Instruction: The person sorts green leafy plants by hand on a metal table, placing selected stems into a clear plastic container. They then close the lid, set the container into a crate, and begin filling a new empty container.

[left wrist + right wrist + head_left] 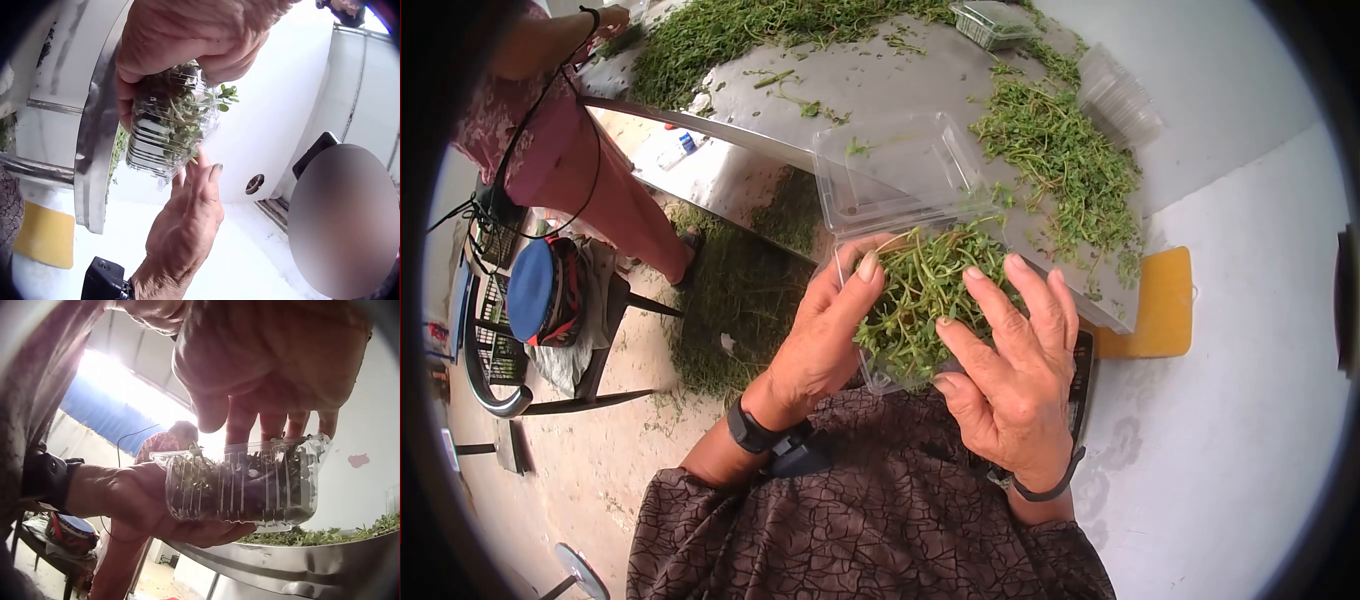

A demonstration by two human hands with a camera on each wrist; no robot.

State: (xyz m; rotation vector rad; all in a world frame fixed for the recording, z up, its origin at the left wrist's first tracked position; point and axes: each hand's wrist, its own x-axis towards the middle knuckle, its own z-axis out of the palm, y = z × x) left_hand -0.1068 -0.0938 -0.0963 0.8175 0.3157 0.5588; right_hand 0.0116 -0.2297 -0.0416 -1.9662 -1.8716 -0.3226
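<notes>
A clear plastic box (883, 378), its lid (890, 165) folded back, is filled with green leafy stems (920, 290). My left hand (825, 335) grips the box from the side and below, its thumb over the rim on the stems. In the right wrist view the left hand (140, 503) lies under the ribbed box (244, 487). Spread fingers of my right hand (1010, 390) rest on top of the stems at the right. From the left wrist view, the right hand (187, 231) reaches up to the box with its fingers extended.
On the metal table (770, 75) lie a pile of stems (1065, 165), a filled box (992, 25) and stacked empty boxes (1118, 95). A yellow stool (1165, 305) stands right. At left are another person (550, 150) and a chair (510, 402) holding a blue bag (535, 290).
</notes>
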